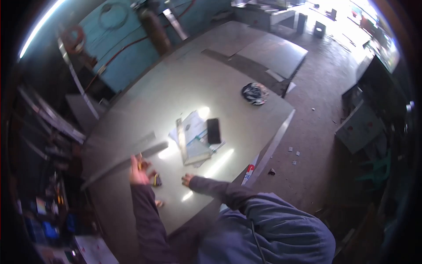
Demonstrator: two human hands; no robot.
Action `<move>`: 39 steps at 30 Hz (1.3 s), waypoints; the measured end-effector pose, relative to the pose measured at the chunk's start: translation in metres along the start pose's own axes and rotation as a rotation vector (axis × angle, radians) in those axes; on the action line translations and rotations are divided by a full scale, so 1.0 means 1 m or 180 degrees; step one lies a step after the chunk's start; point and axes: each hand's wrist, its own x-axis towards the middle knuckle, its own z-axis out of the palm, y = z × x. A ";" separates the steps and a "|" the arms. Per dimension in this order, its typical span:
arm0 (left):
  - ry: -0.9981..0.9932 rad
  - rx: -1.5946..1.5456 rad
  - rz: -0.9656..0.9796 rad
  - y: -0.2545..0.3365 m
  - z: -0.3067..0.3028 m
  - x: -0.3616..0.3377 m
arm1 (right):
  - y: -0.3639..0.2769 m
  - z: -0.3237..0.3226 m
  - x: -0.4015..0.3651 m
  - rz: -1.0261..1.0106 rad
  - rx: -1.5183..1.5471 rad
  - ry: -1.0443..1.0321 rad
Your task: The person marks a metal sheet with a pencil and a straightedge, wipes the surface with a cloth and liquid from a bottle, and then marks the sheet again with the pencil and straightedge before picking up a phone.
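My left hand (140,172) is at a long, thin metal strip (110,170) that runs aslant over the left part of the metal table (176,79). Its fingers close on the strip's near edge, though both are blurred. Just right of this hand lies a small black and yellow object (157,179), perhaps a tape measure. My right hand (187,180) is low over the table, fingers loosely bent and slightly apart, with nothing visible in them. Beyond it lie an L-shaped metal square (181,143), papers (193,125) and a black phone (213,131).
A patterned round cloth item (255,93) lies near the table's right edge. Metal sheets (272,53) cover the far end. A gas cylinder (154,31) stands by the blue wall. Long metal bars (52,116) lean at left. At right are metal panels (361,125) and a green chair (377,171).
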 end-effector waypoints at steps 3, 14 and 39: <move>-0.0637 0.0312 0.0145 -0.067 0.005 -0.037 | 0.008 -0.023 -0.038 0.0087 0.0402 0.0829; -0.0964 0.1218 0.0372 -0.090 0.072 -0.148 | -0.007 -0.265 -0.128 0.2779 0.4653 0.1582; -0.2370 -0.1746 -0.2105 -0.080 -0.037 -0.199 | -0.146 -0.304 -0.108 0.1243 0.4862 0.0924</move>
